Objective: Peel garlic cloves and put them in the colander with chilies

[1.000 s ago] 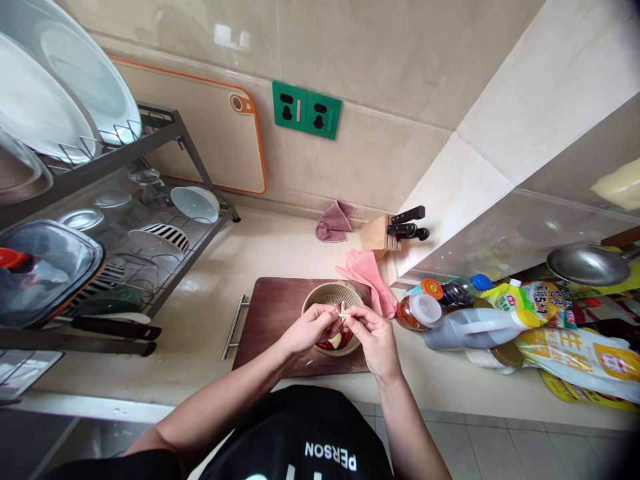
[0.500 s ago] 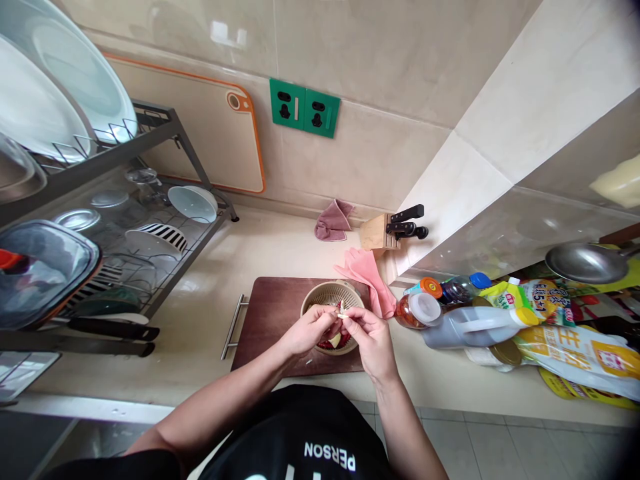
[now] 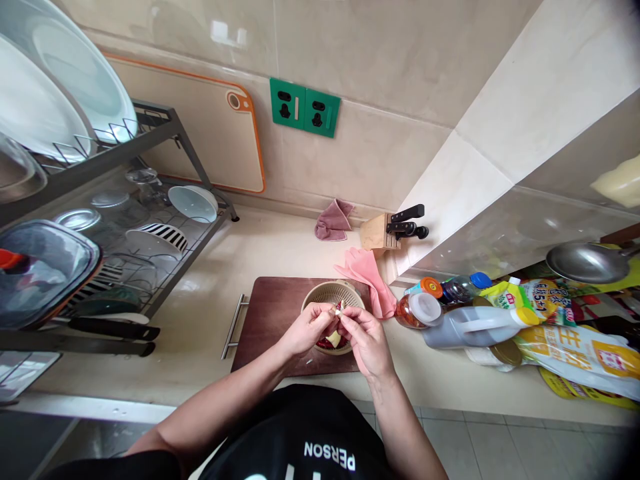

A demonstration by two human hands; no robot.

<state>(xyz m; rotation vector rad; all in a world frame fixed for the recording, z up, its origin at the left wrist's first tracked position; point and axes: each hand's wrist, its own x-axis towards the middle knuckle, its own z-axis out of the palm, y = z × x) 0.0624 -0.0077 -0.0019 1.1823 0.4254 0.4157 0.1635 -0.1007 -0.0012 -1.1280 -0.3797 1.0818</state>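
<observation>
Pink glove (image 3: 369, 279) near knife block (image 3: 374, 232)

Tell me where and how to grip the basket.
Probably pinch the basket by its far rim, coming from above on that side: it sits open-topped on the board, rim exposed there, while the left hand and right hand crowd the nearer part.

There were two hands (image 3: 314, 329), one colander (image 3: 321, 297), two cutting boards (image 3: 270, 320), one knife block (image 3: 373, 233), two socket plates (image 3: 295, 107).

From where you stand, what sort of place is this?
Most likely a home kitchen: a dark grey metal dish rack holds large white plates, a pale wooden block holds black-handled knives, and a reddish-brown rectangular cutting board lies on the cream-coloured counter.
</observation>
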